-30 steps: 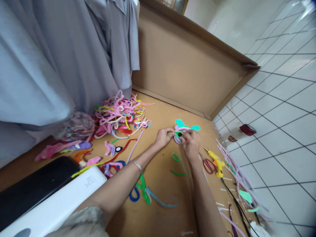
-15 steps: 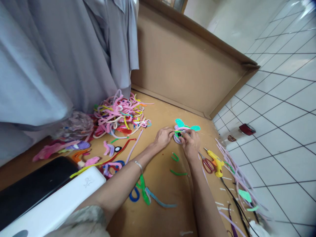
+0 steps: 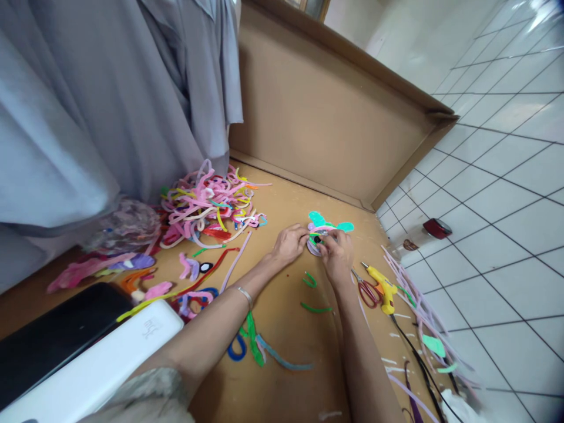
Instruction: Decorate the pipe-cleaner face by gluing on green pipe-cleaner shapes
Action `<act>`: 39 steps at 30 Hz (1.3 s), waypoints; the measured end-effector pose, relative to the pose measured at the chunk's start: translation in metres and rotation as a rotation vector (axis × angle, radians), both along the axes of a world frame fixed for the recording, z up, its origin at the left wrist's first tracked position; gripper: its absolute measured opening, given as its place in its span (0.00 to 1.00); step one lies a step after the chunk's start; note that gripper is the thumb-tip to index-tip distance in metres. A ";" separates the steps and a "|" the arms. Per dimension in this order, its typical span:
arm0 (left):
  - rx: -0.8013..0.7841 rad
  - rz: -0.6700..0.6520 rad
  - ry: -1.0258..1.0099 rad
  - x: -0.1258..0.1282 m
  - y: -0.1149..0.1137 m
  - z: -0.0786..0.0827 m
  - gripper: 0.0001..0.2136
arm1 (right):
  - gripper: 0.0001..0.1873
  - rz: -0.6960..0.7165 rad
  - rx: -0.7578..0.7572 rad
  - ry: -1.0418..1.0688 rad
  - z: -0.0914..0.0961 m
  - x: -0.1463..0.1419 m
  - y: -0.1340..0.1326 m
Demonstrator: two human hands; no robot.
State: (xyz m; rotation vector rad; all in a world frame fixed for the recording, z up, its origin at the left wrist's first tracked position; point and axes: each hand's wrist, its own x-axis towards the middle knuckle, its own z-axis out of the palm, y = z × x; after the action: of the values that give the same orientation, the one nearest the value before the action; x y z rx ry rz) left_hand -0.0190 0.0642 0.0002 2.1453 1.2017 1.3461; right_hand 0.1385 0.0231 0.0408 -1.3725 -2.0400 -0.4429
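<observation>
In the head view a pipe-cleaner figure (image 3: 314,249) lies on the brown board, lilac and pink with green parts and a round black piece. Two mint-green leaf shapes (image 3: 346,227) stick out at its far side. My left hand (image 3: 291,244) pinches at the figure's left edge, by a bit of green pipe cleaner (image 3: 314,237). From the right, my right hand (image 3: 337,252) has its fingers closed on the figure and covers part of it. Two short green pipe-cleaner pieces, one bent (image 3: 310,279) and one nearly straight (image 3: 316,308), lie nearer to me.
Tangled pipe cleaners (image 3: 207,205) are heaped at left, near a grey curtain-like cloth (image 3: 176,88). A white power bank (image 3: 101,358) lies front left. Right of my arm are red-handled scissors (image 3: 369,293), a yellow glue gun (image 3: 382,286) and its cable. A cardboard wall (image 3: 317,111) stands behind.
The view has shifted slightly, so everything sits a little further left. Both hands stay at the figure, with only small finger movement.
</observation>
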 end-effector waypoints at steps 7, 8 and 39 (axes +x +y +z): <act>0.020 -0.003 0.019 0.000 0.001 -0.002 0.10 | 0.12 0.049 -0.013 0.075 0.000 0.003 0.002; 0.021 -0.003 0.016 0.000 0.001 -0.002 0.11 | 0.12 0.056 -0.015 0.086 0.000 0.003 0.002; 0.090 0.021 0.042 -0.007 -0.011 0.005 0.11 | 0.13 0.053 -0.058 0.163 0.006 0.002 -0.002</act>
State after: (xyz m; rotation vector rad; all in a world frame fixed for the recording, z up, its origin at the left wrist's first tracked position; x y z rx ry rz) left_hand -0.0258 0.0537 0.0055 2.2392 1.2039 1.3953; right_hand 0.1407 0.0207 0.0472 -1.3394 -1.9641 -0.2422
